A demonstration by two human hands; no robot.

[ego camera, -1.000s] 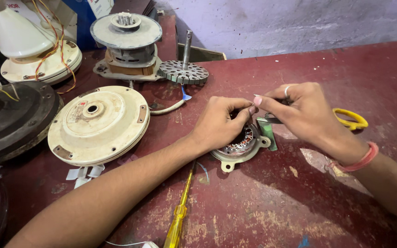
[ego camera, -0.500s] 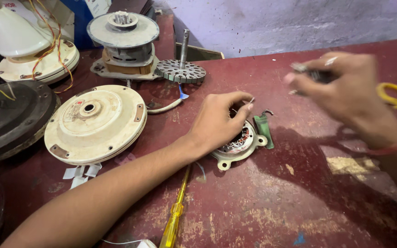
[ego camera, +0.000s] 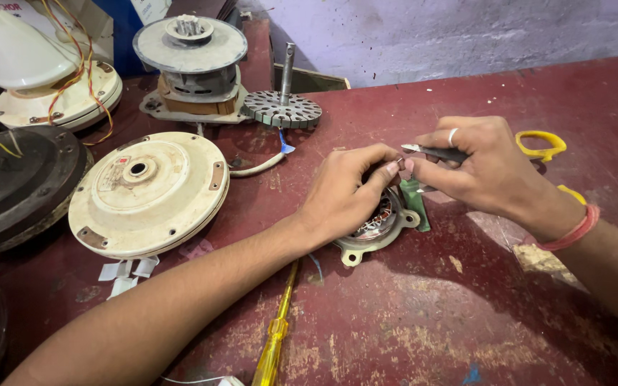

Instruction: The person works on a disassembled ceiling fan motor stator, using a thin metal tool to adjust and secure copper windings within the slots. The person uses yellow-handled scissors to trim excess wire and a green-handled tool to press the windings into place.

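Two bare hands work over a worn dark-red surface [ego camera: 466,314]. At far left sits a dark round fan housing [ego camera: 8,189], then a cream round fan cover [ego camera: 148,193], with a grey motor assembly [ego camera: 191,64] and a toothed rotor disc on a shaft [ego camera: 282,107] behind it. A yellow-handled screwdriver [ego camera: 273,343] lies near the front edge. Near centre, the left hand [ego camera: 341,196] rests on a small stator with copper windings [ego camera: 373,229], its fingers [ego camera: 388,170] curled down onto the top. Just right, touching those fingertips, the right hand [ego camera: 488,168] has its fingers closed around small metal pliers [ego camera: 430,151] with yellow handles [ego camera: 541,145], tips pointing left above the stator.
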